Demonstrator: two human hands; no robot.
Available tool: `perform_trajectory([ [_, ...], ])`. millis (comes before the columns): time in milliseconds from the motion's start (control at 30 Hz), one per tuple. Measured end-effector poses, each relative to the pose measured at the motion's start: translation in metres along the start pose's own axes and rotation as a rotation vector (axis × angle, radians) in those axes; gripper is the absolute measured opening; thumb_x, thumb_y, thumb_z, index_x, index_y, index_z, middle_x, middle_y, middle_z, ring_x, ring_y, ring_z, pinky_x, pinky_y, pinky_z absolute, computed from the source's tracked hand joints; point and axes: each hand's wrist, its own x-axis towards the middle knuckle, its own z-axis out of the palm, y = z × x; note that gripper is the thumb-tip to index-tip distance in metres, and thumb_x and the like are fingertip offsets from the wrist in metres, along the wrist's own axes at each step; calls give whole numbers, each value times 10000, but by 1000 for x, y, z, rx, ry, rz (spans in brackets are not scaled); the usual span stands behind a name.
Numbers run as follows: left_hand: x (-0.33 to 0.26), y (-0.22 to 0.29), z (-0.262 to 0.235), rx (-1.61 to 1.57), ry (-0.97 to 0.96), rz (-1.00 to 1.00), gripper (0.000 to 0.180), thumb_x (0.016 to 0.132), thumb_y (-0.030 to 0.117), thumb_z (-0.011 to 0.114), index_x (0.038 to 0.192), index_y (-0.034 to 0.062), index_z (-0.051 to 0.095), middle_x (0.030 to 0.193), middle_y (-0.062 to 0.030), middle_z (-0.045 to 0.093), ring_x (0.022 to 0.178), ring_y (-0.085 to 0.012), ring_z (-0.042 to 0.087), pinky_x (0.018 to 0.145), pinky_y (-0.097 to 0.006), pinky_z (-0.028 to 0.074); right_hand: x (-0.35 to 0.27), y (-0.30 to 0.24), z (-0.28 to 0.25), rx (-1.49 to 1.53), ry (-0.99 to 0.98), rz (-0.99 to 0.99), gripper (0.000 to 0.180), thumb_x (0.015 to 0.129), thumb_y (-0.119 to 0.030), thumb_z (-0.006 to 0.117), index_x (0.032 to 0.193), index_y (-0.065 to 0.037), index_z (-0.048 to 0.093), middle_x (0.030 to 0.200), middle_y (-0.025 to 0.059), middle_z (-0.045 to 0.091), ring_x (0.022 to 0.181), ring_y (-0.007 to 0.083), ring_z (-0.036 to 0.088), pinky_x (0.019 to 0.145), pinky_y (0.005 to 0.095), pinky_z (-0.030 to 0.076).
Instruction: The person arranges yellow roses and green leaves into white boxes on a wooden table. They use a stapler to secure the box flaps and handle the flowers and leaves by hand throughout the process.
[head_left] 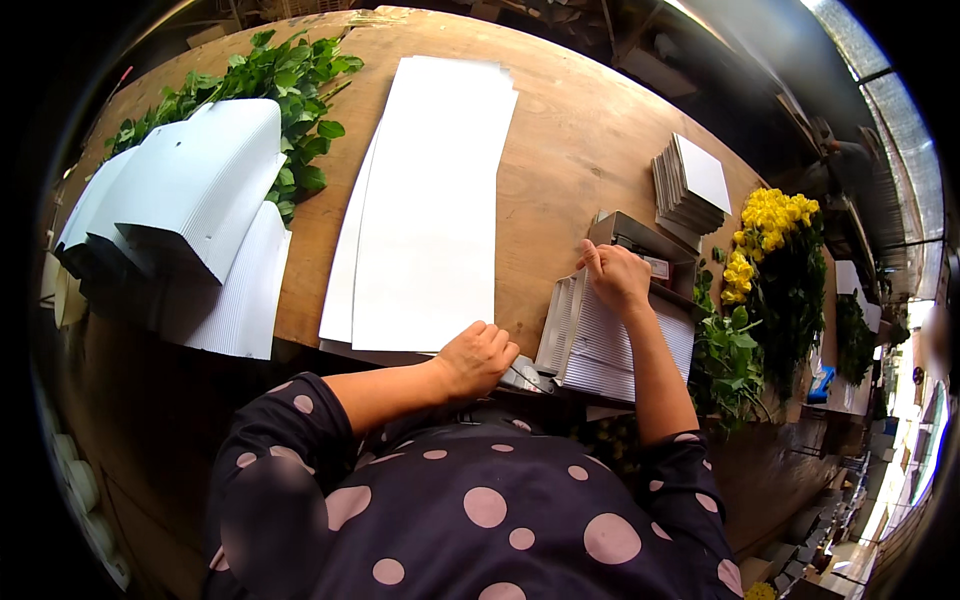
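A stack of long white sheets (430,200) lies lengthwise on the table in front of me. My left hand (478,358) is at its near right corner, fingers curled closed; whatever may be in them is hidden. Just right of that hand is a small grey device (525,376), partly covered. My right hand (618,277) is over an open cardboard box (650,240), its fingers bent closed and thumb raised. What that hand grips, if anything, cannot be made out. Below its wrist, white corrugated sheets (625,340) lie against the box.
On the left, folded white corrugated cardboard (200,180) rests beside leafy green stems (290,80). Toward the right back stands a pile of small white cards (700,170). Yellow flowers (775,220) and green foliage (730,350) line the right edge of the wooden table (570,120).
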Motion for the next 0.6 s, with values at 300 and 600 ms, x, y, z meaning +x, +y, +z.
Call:
perform_trajectory([
  [300, -8, -10, -22, -125, 137, 58, 474, 639, 210, 638, 1086, 107, 516, 939, -81, 487, 905, -230, 470, 833, -374, 340, -23, 29, -23, 1274, 371, -2, 435, 920, -365, 324, 1008, -5, 552, 937, 92, 600, 958, 153, 536, 826, 279, 403],
  [600, 72, 45, -74, -1439, 219, -219, 731, 852, 529, 346, 1351, 36, 143, 1310, -180, 214, 1247, -285, 194, 1023, -369, 146, -129, -33, -22, 1430, -3, -48, 712, 770, -309, 632, 1281, 14, 254, 1257, 161, 347, 1167, 230, 353, 978, 341, 273],
])
